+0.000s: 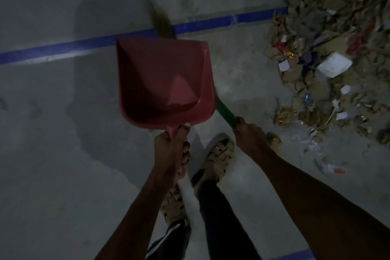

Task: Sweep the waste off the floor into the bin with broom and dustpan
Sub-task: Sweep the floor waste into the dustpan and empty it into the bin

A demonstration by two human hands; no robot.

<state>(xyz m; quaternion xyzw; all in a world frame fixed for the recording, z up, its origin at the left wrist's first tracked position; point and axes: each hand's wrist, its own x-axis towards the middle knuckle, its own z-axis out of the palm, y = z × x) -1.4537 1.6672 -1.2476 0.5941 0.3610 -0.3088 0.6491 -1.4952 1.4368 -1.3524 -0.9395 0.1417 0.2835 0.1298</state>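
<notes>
On the floor to the right lies the waste pile (pixel 335 57), loose and light, while the left hand (pixel 171 150) grips the stiff red dustpan (pixel 164 78) by its handle and the right hand (pixel 249 135) clasps the broom (pixel 225 113) by its green shaft.

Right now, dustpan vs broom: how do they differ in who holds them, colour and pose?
The dustpan is red, gripped at its short handle by the left hand, scoop facing the camera and nearly empty. The broom has a green handle held by the right hand; it passes behind the dustpan, with brown bristles showing beyond it over the blue floor line. Neither touches the waste pile.
</notes>
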